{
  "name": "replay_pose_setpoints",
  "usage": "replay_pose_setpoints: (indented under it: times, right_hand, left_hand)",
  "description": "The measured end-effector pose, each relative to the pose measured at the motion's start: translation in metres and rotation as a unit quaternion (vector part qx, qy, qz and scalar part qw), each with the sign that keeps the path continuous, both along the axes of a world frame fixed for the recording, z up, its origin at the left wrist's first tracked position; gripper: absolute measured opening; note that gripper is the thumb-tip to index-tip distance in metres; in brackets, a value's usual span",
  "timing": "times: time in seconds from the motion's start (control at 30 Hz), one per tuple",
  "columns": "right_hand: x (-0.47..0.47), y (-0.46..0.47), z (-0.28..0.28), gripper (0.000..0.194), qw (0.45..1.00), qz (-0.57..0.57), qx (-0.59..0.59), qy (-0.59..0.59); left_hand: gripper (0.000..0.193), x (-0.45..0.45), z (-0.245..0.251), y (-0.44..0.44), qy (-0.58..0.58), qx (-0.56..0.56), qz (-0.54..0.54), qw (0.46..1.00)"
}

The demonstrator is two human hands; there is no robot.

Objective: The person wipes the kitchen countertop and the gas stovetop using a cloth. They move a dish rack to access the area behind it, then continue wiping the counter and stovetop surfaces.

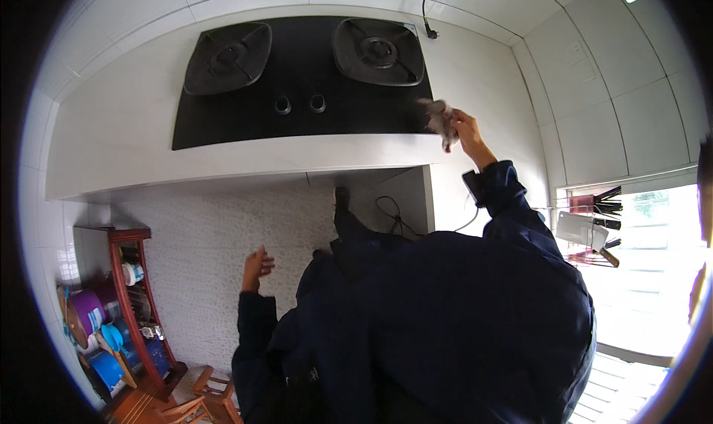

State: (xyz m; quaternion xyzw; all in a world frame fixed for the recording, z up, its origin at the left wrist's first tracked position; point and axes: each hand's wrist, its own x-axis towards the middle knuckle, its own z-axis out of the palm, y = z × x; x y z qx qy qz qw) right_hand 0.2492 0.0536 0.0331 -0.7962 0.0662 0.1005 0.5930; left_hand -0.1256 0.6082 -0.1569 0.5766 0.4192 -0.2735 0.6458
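A crumpled greyish cloth (442,122) is pinched in my right hand (467,133), over the front right corner of a black two-burner gas hob (301,56). The cloth's edge looks blurred. My left hand (258,267) hangs above the floor in front of the counter, holding nothing, its fingers partly bent and apart. Square black pan supports sit over the left burner (228,59) and the right burner (380,52). Two control knobs (283,105) are at the hob's front middle.
The white countertop (133,151) surrounds the hob. A black power plug (430,32) lies behind it on the right. A wall rack holds a cleaver (582,230) by the window. Wooden shelving (131,290) and a wooden chair (214,393) stand at lower left.
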Motion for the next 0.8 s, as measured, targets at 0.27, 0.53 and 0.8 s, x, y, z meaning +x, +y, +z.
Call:
replay_pose_setpoints:
  times: [0.27,0.53,0.8]
  right_hand:
    - [0.037,0.104,-0.129,0.036,0.710,-0.004,-0.628,-0.319]
    - [-0.033,0.235,-0.097,0.021,0.863,0.208,-0.332,-0.318]
    - [-0.071,0.179,-0.041,0.027,0.938,0.310,0.123,0.096]
  left_hand:
    - [0.068,-0.129,0.043,0.007,0.044,0.055,0.128,0.989]
    - [0.057,-0.163,0.000,0.000,0.055,-0.066,0.209,0.974]
    - [0.046,-0.081,0.036,-0.020,-0.025,0.074,0.083,0.993]
